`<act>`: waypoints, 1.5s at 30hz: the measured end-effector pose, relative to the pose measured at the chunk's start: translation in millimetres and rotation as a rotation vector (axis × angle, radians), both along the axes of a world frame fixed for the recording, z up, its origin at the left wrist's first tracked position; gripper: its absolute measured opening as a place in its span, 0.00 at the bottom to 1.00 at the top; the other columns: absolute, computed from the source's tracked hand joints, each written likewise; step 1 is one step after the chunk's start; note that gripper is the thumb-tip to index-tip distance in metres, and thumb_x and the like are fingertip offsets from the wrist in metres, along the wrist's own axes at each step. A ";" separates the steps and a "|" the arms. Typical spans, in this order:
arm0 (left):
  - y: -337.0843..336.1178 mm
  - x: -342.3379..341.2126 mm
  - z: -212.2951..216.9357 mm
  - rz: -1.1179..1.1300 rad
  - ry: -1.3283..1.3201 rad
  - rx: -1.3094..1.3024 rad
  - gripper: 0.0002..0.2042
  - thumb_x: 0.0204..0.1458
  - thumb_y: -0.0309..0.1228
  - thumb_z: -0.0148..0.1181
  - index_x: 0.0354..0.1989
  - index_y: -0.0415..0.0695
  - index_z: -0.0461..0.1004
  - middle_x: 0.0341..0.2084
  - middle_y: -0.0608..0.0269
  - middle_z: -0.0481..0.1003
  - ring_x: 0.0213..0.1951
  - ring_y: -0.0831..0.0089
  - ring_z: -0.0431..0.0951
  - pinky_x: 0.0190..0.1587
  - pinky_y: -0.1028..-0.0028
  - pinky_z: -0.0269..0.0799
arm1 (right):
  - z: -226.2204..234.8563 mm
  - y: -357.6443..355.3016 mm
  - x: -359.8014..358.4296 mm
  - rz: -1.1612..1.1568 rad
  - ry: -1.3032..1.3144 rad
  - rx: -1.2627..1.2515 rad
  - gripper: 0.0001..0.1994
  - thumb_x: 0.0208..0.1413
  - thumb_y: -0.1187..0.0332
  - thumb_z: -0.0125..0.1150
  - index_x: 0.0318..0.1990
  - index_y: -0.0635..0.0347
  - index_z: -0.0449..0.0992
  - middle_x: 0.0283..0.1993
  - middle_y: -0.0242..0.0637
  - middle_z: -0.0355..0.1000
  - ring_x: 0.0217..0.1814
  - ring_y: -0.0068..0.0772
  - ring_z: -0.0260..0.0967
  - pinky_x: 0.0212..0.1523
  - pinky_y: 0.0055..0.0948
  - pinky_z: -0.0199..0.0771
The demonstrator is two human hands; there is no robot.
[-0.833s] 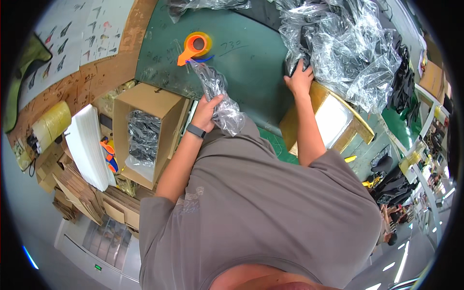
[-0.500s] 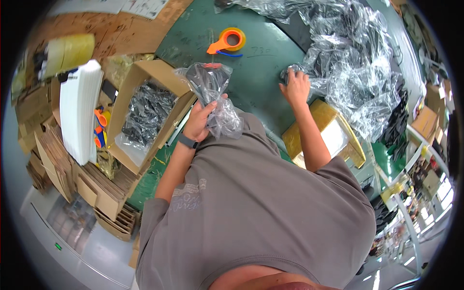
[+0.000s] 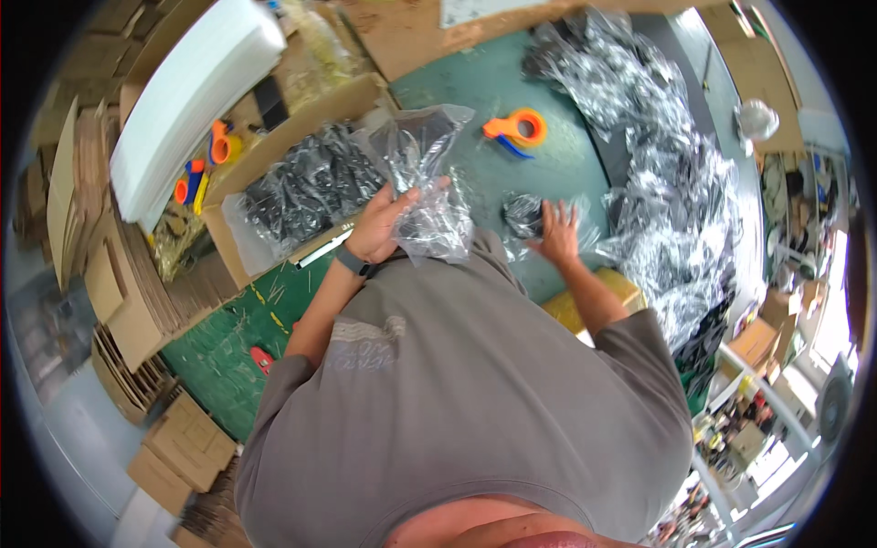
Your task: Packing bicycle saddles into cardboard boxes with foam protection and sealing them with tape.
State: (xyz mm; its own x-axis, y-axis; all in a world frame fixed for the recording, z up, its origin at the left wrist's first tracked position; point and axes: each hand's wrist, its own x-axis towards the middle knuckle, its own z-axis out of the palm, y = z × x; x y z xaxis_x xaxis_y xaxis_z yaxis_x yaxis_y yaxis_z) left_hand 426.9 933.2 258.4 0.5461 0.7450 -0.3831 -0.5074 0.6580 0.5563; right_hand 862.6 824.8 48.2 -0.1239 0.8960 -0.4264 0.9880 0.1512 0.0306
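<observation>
My left hand (image 3: 388, 224) is closed round a crumpled clear plastic bag (image 3: 431, 196) with something dark inside, held beside the open cardboard box (image 3: 224, 224). Several similar bagged black items (image 3: 311, 178) fill that box. On the green table, my right hand (image 3: 557, 233) has its fingers spread. It rests at the edge of another clear bag with a black item (image 3: 523, 215); whether the fingertips press on the plastic I cannot tell. To its right lies a long heap of bagged black items (image 3: 676, 210).
An orange tape dispenser (image 3: 516, 130) lies on the table's far part. Left of the box stand white foam sheets (image 3: 196, 100), more tape dispensers (image 3: 219, 144) and flattened cartons (image 3: 119, 283). A large yellow tape-wrapped thing (image 3: 621, 290) is under my right forearm.
The view has turned, so the box and tape dispenser appear further right. My right fingers have spread, and a separate bagged black item lies beside them. My left hand still holds its bag.
</observation>
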 end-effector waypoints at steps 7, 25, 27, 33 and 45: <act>12.9 -62.4 3.0 -0.004 -0.199 0.028 0.26 0.76 0.24 0.56 0.80 0.36 0.61 0.77 0.49 0.70 0.72 0.59 0.76 0.75 0.55 0.73 | -63.7 -24.5 -140.4 -0.909 0.295 -0.194 0.50 0.67 0.49 0.69 0.87 0.60 0.47 0.74 0.58 0.70 0.64 0.63 0.79 0.63 0.58 0.81; 57.8 -122.9 -73.6 0.331 0.271 0.362 0.33 0.67 0.15 0.63 0.78 0.41 0.58 0.66 0.57 0.75 0.65 0.70 0.77 0.68 0.66 0.76 | 258.9 177.8 -444.3 -0.154 0.627 0.295 0.34 0.71 0.61 0.68 0.82 0.53 0.66 0.79 0.82 0.57 0.78 0.81 0.63 0.71 0.56 0.73; 56.7 -138.4 -82.9 0.320 0.215 0.306 0.32 0.67 0.15 0.62 0.78 0.41 0.61 0.65 0.56 0.78 0.65 0.71 0.77 0.68 0.66 0.76 | 256.8 185.8 -439.8 0.055 0.495 0.309 0.37 0.72 0.59 0.68 0.83 0.57 0.62 0.78 0.82 0.58 0.78 0.80 0.64 0.71 0.55 0.74; 52.0 -180.2 -88.7 0.127 0.169 0.395 0.21 0.66 0.18 0.59 0.68 0.37 0.72 0.56 0.56 0.83 0.53 0.71 0.82 0.56 0.64 0.80 | 217.5 215.4 -447.6 -0.683 1.480 -0.084 0.31 0.76 0.63 0.64 0.80 0.63 0.65 0.73 0.48 0.74 0.72 0.44 0.75 0.73 0.44 0.75; 57.8 -245.5 -221.2 -0.935 1.418 0.726 0.46 0.60 0.53 0.72 0.86 0.55 0.58 0.89 0.56 0.36 0.87 0.43 0.42 0.81 0.28 0.45 | -41.6 294.1 -424.7 -1.078 1.246 -0.666 0.24 0.65 0.66 0.76 0.66 0.58 0.80 0.61 0.40 0.85 0.59 0.49 0.85 0.66 0.55 0.84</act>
